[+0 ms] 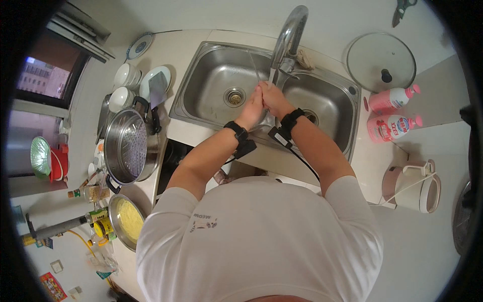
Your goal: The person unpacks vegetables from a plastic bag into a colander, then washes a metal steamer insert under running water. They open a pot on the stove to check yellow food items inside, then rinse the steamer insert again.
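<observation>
My left hand (252,110) and my right hand (275,99) meet beneath the chrome faucet (293,30), over the divider of the double stainless steel sink (207,75). A stream of water (271,77) falls from the spout onto my right hand. Between my palms I hold a thin stick (253,62), its far end pointing up and left over the left basin. Whether it is a chopstick or another slim utensil is unclear; the part inside my hands is hidden. Both wrists wear black straps with small devices.
Left of the sink are a cleaver (157,88) on a plate, white bowls (122,99), a steel steamer pot (126,147) and a bowl of yellow shreds (130,219). To the right stand a glass lid (381,62), pink pump bottles (390,128) and a small electric appliance (411,187).
</observation>
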Demonstrator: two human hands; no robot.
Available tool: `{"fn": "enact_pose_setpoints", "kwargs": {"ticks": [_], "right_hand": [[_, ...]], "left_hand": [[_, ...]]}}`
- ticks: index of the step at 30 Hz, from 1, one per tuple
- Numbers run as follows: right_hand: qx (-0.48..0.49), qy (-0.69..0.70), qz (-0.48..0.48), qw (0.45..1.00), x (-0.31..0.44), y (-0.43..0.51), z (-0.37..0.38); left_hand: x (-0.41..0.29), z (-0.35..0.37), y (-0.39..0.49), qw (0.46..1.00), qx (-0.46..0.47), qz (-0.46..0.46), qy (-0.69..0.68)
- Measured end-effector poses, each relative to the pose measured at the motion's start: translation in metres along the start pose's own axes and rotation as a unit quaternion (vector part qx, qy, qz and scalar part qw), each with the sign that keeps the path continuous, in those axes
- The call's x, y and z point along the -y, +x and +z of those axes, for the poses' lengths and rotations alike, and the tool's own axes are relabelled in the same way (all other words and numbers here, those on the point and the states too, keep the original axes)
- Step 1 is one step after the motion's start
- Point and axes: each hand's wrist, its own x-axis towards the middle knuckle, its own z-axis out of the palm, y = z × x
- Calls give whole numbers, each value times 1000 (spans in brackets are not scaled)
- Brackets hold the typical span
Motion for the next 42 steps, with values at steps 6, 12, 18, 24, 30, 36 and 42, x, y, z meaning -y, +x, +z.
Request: {"fn": "enact_pose_setpoints", "kwargs": {"ticks": [6, 12, 18, 24, 30, 36, 42], "right_hand": [[-143, -84, -78, 983, -14, 8, 28], [-107, -270, -185, 939, -15, -14, 12], [-17, -244, -267, 932, -12, -26, -12], [-19, 238, 50, 970, 1, -34, -5], [-85, 331, 127, 931, 6, -25, 16], [-101, 296, 132, 940, -12, -2, 26], [-142, 279, 69, 947, -20, 8, 34]], "left_hand": [[-26, 8, -5, 960, -24, -114, -255], [-17, 18, 12, 947, -49, -148, -280], [-7, 20, 28, 951, -49, -155, -263], [16, 16, 41, 995, -54, -66, 59], [20, 25, 13, 993, -87, -59, -59], [2, 6, -2, 987, -97, -85, 100], [-16, 4, 1, 967, -125, -202, -91]]}}
